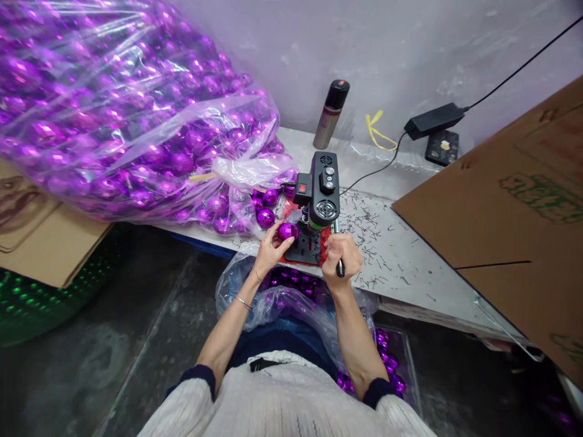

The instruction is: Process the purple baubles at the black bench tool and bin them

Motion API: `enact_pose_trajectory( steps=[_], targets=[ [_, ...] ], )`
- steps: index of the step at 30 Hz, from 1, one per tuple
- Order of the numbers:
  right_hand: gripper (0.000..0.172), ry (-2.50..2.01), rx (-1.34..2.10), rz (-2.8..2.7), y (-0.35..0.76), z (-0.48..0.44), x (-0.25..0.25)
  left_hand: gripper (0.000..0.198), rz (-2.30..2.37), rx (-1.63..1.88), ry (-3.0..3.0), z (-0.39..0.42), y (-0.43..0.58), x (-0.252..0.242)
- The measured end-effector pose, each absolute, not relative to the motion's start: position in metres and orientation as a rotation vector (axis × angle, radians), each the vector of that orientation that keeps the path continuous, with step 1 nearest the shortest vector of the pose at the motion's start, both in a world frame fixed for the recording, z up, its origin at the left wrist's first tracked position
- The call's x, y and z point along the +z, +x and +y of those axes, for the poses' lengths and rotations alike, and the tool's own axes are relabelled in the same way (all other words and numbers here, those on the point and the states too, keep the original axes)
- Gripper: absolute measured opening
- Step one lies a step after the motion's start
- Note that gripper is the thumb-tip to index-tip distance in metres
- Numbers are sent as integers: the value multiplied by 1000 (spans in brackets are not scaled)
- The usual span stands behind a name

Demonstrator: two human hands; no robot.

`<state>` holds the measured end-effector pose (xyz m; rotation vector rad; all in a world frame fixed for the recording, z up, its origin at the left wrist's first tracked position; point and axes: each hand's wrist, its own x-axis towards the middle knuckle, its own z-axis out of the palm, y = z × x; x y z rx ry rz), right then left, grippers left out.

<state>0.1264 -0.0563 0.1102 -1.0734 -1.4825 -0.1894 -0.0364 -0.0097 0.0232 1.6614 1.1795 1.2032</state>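
My left hand (269,247) pinches a shiny purple ball (288,230) and holds it on the base under a small black bench drill (320,189). My right hand (342,256) is closed round the drill's black lever handle (339,267), just right of the machine. A huge clear plastic bag of purple balls (113,115) lies on the table's left side, with a few loose balls (265,216) spilling near the drill. A second plastic bag with purple balls (291,291) rests on my lap below the table edge.
A spray can (331,113) stands at the back by the wall. A black power adapter (433,119) and its cable lie at the back right, with a yellow cord (378,135) nearby. Large cardboard sheet (510,206) covers the right. The white table (392,243) is littered with shavings.
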Motion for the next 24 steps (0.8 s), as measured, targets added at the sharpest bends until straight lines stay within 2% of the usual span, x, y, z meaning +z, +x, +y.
enact_pose_trajectory(
  steps=[4, 12, 16, 21, 24],
  targets=[
    [27, -1064, -191, -1502, 127, -57, 110, 68, 1207, 1140, 1583, -12, -25, 12],
    [25, -1062, -233, -1532, 129, -58, 110, 59, 1196, 1038, 2114, -7, -21, 20],
    [25, -1053, -258, -1548, 129, -58, 112, 60, 1195, 966, 2104, -4, -16, 23],
    [25, -1040, -241, -1533, 129, -57, 112, 73, 1180, 993, 2013, 0, -10, 16],
    [24, -1037, -234, -1528, 129, -57, 112, 71, 1203, 1013, 1953, -1, -7, 10]
  ],
)
